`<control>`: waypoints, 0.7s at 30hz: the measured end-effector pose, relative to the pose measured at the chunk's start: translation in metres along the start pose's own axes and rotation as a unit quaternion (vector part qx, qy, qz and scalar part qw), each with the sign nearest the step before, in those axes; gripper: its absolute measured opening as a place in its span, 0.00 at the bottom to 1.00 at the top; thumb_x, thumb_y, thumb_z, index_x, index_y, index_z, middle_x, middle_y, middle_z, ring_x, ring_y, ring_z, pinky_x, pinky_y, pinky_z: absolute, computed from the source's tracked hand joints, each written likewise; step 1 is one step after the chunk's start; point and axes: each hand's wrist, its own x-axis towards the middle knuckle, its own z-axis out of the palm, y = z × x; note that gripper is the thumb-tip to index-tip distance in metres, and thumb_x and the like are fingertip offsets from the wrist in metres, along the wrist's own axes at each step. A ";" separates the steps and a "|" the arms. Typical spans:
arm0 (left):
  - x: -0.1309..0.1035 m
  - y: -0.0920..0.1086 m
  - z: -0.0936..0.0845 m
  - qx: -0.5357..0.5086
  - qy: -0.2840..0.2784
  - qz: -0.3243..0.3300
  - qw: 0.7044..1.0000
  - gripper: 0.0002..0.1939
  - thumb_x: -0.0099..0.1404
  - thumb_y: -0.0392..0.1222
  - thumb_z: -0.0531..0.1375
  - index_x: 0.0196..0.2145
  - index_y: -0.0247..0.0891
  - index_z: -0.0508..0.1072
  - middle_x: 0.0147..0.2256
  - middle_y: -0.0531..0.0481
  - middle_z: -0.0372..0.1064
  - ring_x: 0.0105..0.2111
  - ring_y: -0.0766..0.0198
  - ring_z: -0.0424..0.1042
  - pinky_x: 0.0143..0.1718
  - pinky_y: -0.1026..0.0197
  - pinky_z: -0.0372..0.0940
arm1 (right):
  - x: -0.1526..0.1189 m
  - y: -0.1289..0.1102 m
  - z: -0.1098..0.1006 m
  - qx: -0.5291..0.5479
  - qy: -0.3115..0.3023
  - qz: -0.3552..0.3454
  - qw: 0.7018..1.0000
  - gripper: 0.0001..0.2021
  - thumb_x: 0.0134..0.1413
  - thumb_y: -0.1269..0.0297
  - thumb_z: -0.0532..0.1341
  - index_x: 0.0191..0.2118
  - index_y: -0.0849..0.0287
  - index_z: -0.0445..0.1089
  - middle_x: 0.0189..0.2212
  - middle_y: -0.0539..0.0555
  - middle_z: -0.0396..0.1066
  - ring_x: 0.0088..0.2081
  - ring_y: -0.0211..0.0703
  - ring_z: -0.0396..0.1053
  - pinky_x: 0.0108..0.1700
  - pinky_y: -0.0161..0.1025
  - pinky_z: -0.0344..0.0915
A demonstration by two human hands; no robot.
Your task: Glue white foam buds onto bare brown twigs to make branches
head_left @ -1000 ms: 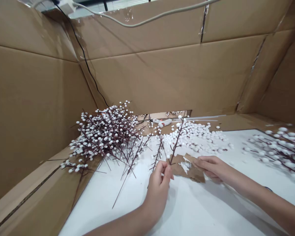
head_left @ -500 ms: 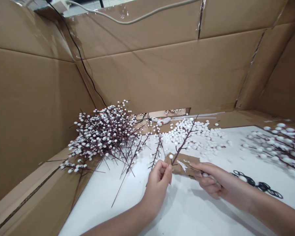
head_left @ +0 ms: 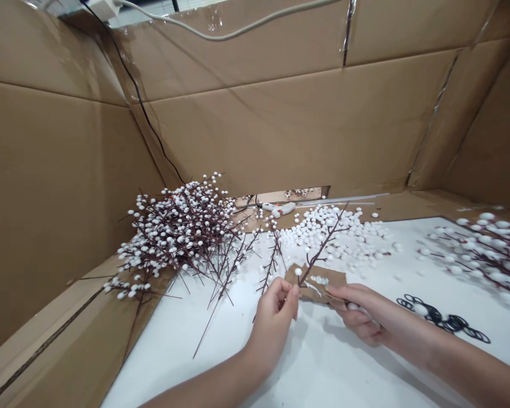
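Note:
My left hand [head_left: 276,309] is closed in a pinch on the lower end of a dark brown artificial branch [head_left: 322,247]. The branch leans up to the right and carries one white berry [head_left: 298,272] near my fingertips; its other twigs look bare. In my right hand [head_left: 368,314] is a torn piece of brown cardboard [head_left: 338,276], with thumb and fingers closed on its right edge. White paste [head_left: 318,280], perhaps glue, is smeared on the cardboard, just beside the branch. White balls [head_left: 353,306] show between my right fingers, partly hidden.
A heap of white-berried branches [head_left: 178,226] lies at left, bare branches [head_left: 227,272] beside it. Loose white balls [head_left: 323,224] spread behind my hands, near a white glue gun [head_left: 280,209]. Black rings [head_left: 446,320] and more berried branches [head_left: 488,255] lie right. Cardboard walls [head_left: 280,124] surround the white board.
The branch has shifted slightly to the right with my left hand, and leans more over the cardboard. The white smear on the cardboard has a different shape. My right hand has barely moved.

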 end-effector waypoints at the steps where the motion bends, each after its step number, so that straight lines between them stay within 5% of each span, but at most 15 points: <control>1: 0.000 0.000 0.000 -0.002 0.001 0.000 1.000 0.15 0.61 0.53 0.52 0.25 0.39 0.59 0.19 0.59 0.51 0.20 0.70 0.50 0.23 0.66 0.47 | 0.001 0.000 0.000 -0.002 0.002 0.000 1.000 0.18 0.46 0.49 0.58 0.23 0.57 0.52 0.14 0.39 0.41 0.17 0.28 0.33 0.20 0.33 0.29; 21: 0.003 -0.002 -0.001 -0.069 0.005 -0.022 0.997 0.17 0.61 0.55 0.52 0.27 0.37 0.61 0.18 0.60 0.50 0.17 0.73 0.43 0.18 0.67 0.40 | 0.006 -0.007 -0.010 -0.063 0.044 -0.058 0.995 0.18 0.40 0.45 0.59 0.28 0.55 0.57 0.14 0.40 0.39 0.16 0.30 0.31 0.21 0.34 0.28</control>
